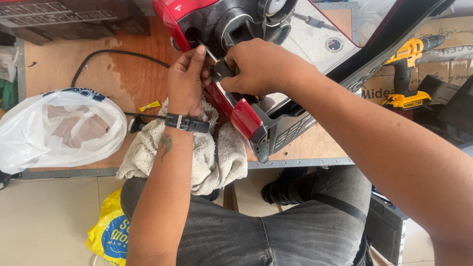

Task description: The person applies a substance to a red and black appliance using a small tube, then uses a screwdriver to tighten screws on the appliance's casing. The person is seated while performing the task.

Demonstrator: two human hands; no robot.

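A red and black appliance body (246,120) lies on a wooden workbench (133,79), partly resting on a beige towel (217,157). My right hand (258,66) grips the dark handle of a screwdriver (220,69), whose thin metal shaft points up-left into the black housing. My left hand (189,81) pinches the shaft near its tip, fingers against the red edge of the appliance. A black band sits on my left wrist.
A white plastic bag (59,128) lies at the bench's left. A black cable (108,54) runs across the wood. A yellow cordless drill (409,74) stands on cardboard at the right. A yellow bag (108,231) lies on the floor by my knee.
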